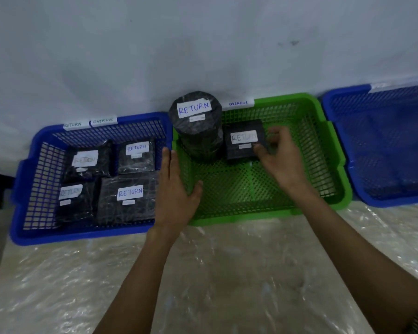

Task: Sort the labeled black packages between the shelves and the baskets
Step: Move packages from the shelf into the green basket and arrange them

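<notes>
A green basket (328, 150) tagged OVERDUE sits in the middle. Inside it stand a tall round black package (198, 131) labelled RETURN and a small square black package (241, 150), also labelled RETURN. My right hand (280, 157) grips the square package by its right edge, thumb on the near corner. My left hand (174, 189) lies flat with straight fingers over the green basket's left rim. The blue basket (22, 189) on the left, tagged RETURN and OVERDUE, holds several flat black packages (128, 198) labelled RETURN.
Another blue basket (383, 145) stands at the right, its contents blurred. All baskets sit against a pale wall on a surface covered with crinkled clear plastic (203, 273). A dark edge shows at the far left.
</notes>
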